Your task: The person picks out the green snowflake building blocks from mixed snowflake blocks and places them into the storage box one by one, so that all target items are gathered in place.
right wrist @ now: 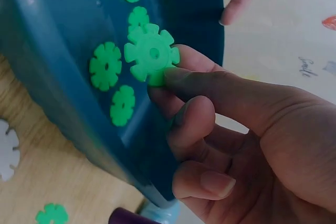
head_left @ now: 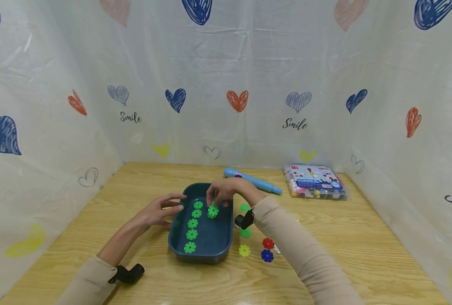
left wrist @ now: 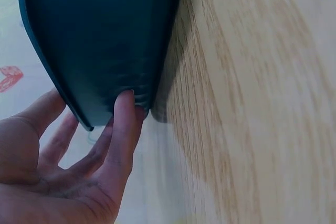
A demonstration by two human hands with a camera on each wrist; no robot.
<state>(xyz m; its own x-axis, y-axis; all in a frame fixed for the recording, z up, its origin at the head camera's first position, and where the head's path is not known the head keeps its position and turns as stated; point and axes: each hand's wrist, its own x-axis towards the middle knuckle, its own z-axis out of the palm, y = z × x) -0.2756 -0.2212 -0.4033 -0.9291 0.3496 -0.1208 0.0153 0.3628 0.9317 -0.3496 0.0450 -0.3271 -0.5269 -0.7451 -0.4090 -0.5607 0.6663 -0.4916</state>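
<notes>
A dark blue tray [head_left: 210,254] stands on the table, with a row of green snowflake discs [head_left: 192,234] along its left side. Over its right half, my right hand [head_left: 223,189] pinches a green snowflake disc [right wrist: 137,59] between thumb and fingers; its other fingers are curled beneath. My left hand [head_left: 159,212] holds the tray's left wall, some fingers at the rim and others against the outside [left wrist: 125,114]. In the left wrist view, the ends of some fingers are hidden by the rim. Whether the pinched disc touches the tray floor I cannot tell.
Right of the tray lie loose discs: yellow [head_left: 244,250], red [head_left: 268,243], blue [head_left: 267,256], green [head_left: 245,233] and white, partly hidden by my right arm. Behind them are a light blue microphone-shaped tube [head_left: 262,184] and a clear box of coloured pieces [head_left: 317,182].
</notes>
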